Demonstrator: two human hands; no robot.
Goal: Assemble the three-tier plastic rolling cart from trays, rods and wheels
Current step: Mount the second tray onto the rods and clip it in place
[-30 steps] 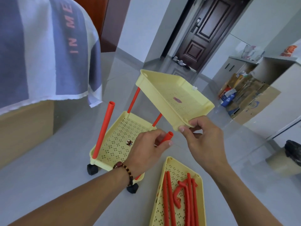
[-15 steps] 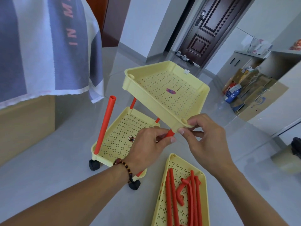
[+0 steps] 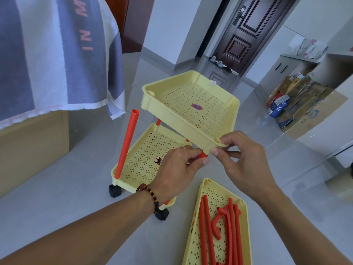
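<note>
A yellow perforated bottom tray [image 3: 141, 159] stands on black wheels [image 3: 114, 190] on the floor, with red rods upright in its corners; the near-left rod [image 3: 127, 142] is fully visible. My left hand [image 3: 177, 169] is closed around the top of the near-right red rod [image 3: 202, 155]. My right hand [image 3: 240, 161] pinches the near corner of a second yellow tray [image 3: 191, 106], held tilted above the bottom tray, its corner socket right over that rod's tip. A third yellow tray [image 3: 246, 222] lies on the floor at lower right, holding several red rods [image 3: 206, 226] and a curved red handle piece.
A bed with a blue-and-white striped cover [image 3: 57, 54] and wooden frame rises at the left. A dark door [image 3: 246, 33] is at the back. Cardboard boxes [image 3: 298, 104] and a white cabinet sit at the right. Grey tiled floor surrounds the parts.
The second tray has swung from steeply tilted to nearly level and come down; its near corner now meets the rod tip that my left hand holds.
</note>
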